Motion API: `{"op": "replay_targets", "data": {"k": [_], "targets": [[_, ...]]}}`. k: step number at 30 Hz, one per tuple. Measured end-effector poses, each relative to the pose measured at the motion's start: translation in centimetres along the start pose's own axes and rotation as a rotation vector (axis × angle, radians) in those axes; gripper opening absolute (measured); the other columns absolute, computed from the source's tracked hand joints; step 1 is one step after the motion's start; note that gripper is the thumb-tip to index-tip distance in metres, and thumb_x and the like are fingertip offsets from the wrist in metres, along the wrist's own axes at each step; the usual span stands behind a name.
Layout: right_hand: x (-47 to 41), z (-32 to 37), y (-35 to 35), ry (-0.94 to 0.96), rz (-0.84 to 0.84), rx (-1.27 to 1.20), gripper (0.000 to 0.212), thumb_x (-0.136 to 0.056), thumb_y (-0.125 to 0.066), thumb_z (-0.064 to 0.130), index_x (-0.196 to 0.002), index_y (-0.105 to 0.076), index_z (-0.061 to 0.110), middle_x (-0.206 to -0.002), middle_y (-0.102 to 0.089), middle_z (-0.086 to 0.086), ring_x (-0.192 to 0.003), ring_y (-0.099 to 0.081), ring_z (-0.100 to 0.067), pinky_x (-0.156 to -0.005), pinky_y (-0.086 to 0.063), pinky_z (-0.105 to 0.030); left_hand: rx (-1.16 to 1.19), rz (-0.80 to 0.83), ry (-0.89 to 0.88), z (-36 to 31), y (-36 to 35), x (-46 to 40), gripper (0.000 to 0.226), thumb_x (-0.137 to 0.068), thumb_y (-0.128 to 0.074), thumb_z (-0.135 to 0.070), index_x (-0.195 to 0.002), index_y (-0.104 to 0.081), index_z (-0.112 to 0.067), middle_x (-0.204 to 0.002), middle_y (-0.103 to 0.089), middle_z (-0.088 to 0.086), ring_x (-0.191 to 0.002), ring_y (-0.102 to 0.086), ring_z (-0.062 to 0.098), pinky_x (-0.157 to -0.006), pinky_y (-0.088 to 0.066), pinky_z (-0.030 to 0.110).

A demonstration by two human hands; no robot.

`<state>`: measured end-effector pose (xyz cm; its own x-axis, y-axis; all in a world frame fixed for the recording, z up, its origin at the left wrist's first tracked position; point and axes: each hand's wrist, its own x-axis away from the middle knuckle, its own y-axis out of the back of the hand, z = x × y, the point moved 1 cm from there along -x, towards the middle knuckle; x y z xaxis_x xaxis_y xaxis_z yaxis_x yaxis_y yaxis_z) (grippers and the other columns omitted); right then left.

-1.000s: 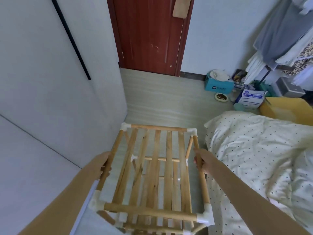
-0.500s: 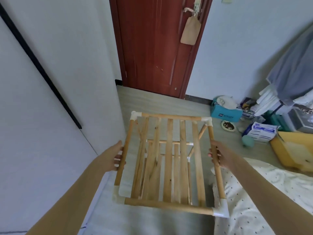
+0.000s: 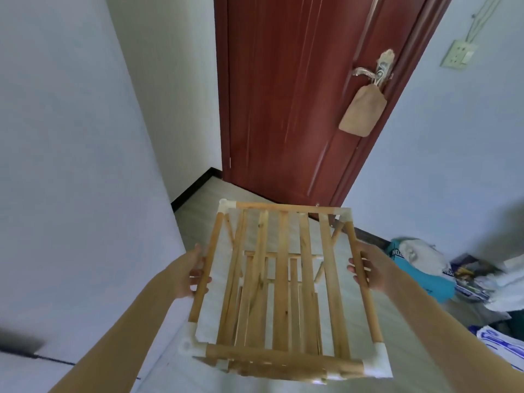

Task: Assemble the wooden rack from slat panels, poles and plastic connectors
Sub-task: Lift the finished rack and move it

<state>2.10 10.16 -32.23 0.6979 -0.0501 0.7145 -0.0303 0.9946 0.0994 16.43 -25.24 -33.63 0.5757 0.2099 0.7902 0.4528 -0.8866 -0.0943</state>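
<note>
One wooden rack [image 3: 283,290] is held up in the air in front of a red-brown door [image 3: 297,95], with the pale floor [image 3: 204,211] visible under it and through its gaps. Two hands hold it: the left hand [image 3: 190,275] grips the rack's left side pole [image 3: 205,265] about halfway along, fingers curled round the wood, and the right hand [image 3: 368,269] grips the right side pole [image 3: 363,276] at a matching height, fingertips wrapped over the pole's inner side. The rack's top panel shows five long slats [image 3: 280,279] running away from the camera, framed by four poles and joined at four white plastic connectors [image 3: 226,205], one at each corner. Below the top panel, a lower crossbar and more slats show through the gaps, but their number cannot be counted, and the near lower edge is blurred. On the door, one metal handle [image 3: 365,72] carries one tan pouch [image 3: 363,112] hanging from it. To the right of the rack, on the floor, lies a smeared heap of things in which a blue box [image 3: 416,268] can be made out; the rest is too blurred to name. A wall switch plate [image 3: 458,56] sits on the wall right of the door. Both forearms are cut off by the lower frame edge.
</note>
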Motion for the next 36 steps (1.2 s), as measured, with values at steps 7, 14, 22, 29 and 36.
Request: {"op": "replay_targets", "data": {"k": [7, 14, 22, 29, 36], "targets": [[-14.9, 14.3, -7.6, 0.005, 0.107, 0.136, 0.021, -0.088, -0.059, 0.030, -0.092, -0.054, 0.010, -0.083, -0.051, -0.008, -0.070, -0.053, -0.020, -0.058, -0.041, -0.030, 0.041, -0.161, -0.012, -12.3, -4.5, -10.4, 0.043, -0.088, -0.057, -0.046, -0.099, -0.057, -0.004, -0.088, -0.055, 0.012, -0.075, -0.052, 0.025, -0.082, -0.045, 0.040], [-28.7, 26.2, -18.3, 0.023, 0.193, 0.324, 0.027, -0.091, -0.053, 0.032, -0.070, -0.046, 0.016, -0.070, -0.042, -0.003, -0.062, -0.046, -0.017, -0.054, -0.035, -0.028, 0.192, -0.235, 0.059, -24.1, -5.3, -19.9, 0.048, -0.089, -0.054, -0.048, -0.080, -0.057, -0.001, -0.069, -0.060, 0.012, -0.065, -0.055, 0.025, -0.053, -0.043, 0.036], [-41.5, 38.6, -30.5, 0.052, 0.282, 0.441, 0.023, -0.090, -0.058, 0.036, -0.082, -0.057, 0.014, -0.078, -0.056, -0.004, -0.066, -0.055, -0.018, -0.054, -0.039, -0.028, 0.419, -0.404, 0.083, -34.8, -3.1, -30.8, 0.044, -0.084, -0.062, -0.048, -0.085, -0.055, -0.004, -0.080, -0.052, 0.010, -0.069, -0.049, 0.024, -0.077, -0.045, 0.037], [-52.1, 46.8, -43.5, 0.014, 0.452, 0.644, 0.035, -0.092, -0.055, 0.035, -0.110, -0.060, 0.006, -0.133, -0.039, -0.015, -0.090, -0.055, -0.030, -0.069, -0.036, -0.031, 0.611, -0.602, 0.171, -40.2, -0.4, -41.8, 0.034, -0.089, -0.056, -0.041, -0.091, -0.054, -0.007, -0.090, -0.051, 0.012, -0.081, -0.050, 0.026, -0.080, -0.042, 0.041], [-60.1, 51.9, -56.5, -0.036, 0.551, 0.877, 0.027, -0.093, -0.053, 0.036, -0.106, -0.054, 0.012, -0.096, -0.051, -0.001, -0.088, -0.049, -0.016, -0.081, -0.038, -0.035, 0.753, -0.571, 0.250, -44.3, 1.6, -49.4, 0.031, -0.091, -0.050, -0.039, -0.092, -0.054, -0.008, -0.103, -0.050, 0.012, -0.102, -0.045, 0.031, -0.096, -0.033, 0.060]]}}
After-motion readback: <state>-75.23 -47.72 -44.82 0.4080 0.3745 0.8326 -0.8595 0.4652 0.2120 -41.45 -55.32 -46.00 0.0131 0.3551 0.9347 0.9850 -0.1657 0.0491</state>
